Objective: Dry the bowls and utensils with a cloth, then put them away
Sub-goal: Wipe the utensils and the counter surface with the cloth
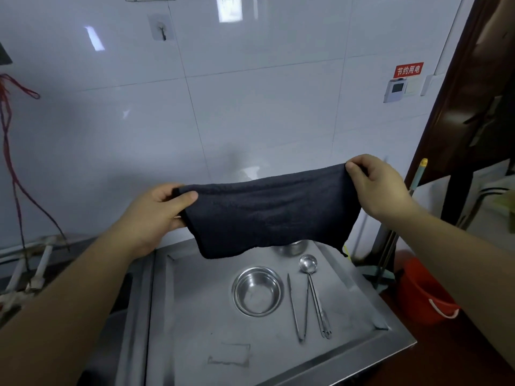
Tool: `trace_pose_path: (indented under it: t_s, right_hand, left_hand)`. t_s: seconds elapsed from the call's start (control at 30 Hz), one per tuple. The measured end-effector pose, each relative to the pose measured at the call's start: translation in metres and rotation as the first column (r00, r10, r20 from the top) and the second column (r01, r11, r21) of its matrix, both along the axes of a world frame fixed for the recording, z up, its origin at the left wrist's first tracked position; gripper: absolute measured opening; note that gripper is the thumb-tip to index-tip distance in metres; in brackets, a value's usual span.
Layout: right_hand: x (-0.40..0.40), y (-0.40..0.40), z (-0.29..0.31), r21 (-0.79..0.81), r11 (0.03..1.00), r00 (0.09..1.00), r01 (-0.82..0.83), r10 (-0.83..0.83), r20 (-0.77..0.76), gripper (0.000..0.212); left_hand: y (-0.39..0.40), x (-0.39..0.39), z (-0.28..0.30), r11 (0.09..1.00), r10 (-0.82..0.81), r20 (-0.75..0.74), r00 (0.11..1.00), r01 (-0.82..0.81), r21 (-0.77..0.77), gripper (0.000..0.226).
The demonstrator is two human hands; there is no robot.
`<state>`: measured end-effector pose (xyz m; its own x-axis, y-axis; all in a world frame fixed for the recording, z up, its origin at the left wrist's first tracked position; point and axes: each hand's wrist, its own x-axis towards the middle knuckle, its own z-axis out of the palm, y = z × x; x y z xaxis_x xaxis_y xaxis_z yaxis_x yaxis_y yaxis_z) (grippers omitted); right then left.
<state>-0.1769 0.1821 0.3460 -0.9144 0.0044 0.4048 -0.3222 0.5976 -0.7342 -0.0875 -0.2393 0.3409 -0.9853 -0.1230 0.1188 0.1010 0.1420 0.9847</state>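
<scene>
- White glossy wall tiles back a stainless-steel bench with a raised rim; a small metal hook is stuck high on the tiles, and a red sign with white characters sits at the right above a switch panel.
- Left hand pinches the left top corner of a dark grey terry cloth, thumb on the near side.
- Right hand pinches the right top corner, fingers curled over the edge.
- The cloth hangs spread between both hands, above the far part of the bench, its lower edge sagging.
- A round stainless-steel bowl sits upright on the bench, below the cloth.
- A second steel bowl stands further back, mostly hidden by the cloth's lower edge.
- A steel ladle-shaped spoon lies right of the nearer bowl, bowl end away from the person.
- Steel tongs lie between that bowl and the spoon's handle, just beside both.
- A red plastic bucket stands on the floor to the right of the bench.
</scene>
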Motion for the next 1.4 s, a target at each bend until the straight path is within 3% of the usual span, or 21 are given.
trace_pose_path:
  t_s: [0.13,0.43,0.8,1.07,1.27,1.4]
  right_hand:
    - [-0.008,0.021,-0.021,0.057,0.998,0.999,-0.01,0.007,0.051,0.021]
    - [-0.042,0.09,-0.088,0.058,0.985,0.963,-0.161,0.144,0.23,0.023]
    - [-0.084,0.167,-0.18,0.103,0.926,0.862,-0.362,0.291,0.416,0.02]
    - [-0.041,0.21,-0.263,0.03,0.894,0.693,-0.446,0.324,0.644,0.022]
    - [0.006,0.231,-0.331,0.019,0.872,0.534,-0.489,0.283,0.797,0.023]
    - [0.018,0.234,-0.374,0.098,0.847,0.495,-0.523,0.208,0.844,0.023]
  left_hand:
    - [0.022,-0.004,-0.025,0.999,0.033,0.019,0.999,-0.033,-0.002,0.016]
    - [0.117,-0.002,-0.076,0.992,0.114,0.204,0.972,-0.121,0.023,0.021]
    - [0.216,0.007,-0.167,0.965,0.236,0.446,0.863,-0.261,-0.006,0.02]
    - [0.262,0.059,-0.244,0.959,0.25,0.65,0.718,-0.277,-0.062,0.022]
    - [0.268,0.095,-0.309,0.981,0.194,0.761,0.619,-0.108,-0.162,0.022]
    - [0.27,0.099,-0.352,0.972,0.224,0.815,0.535,-0.059,-0.228,0.013]
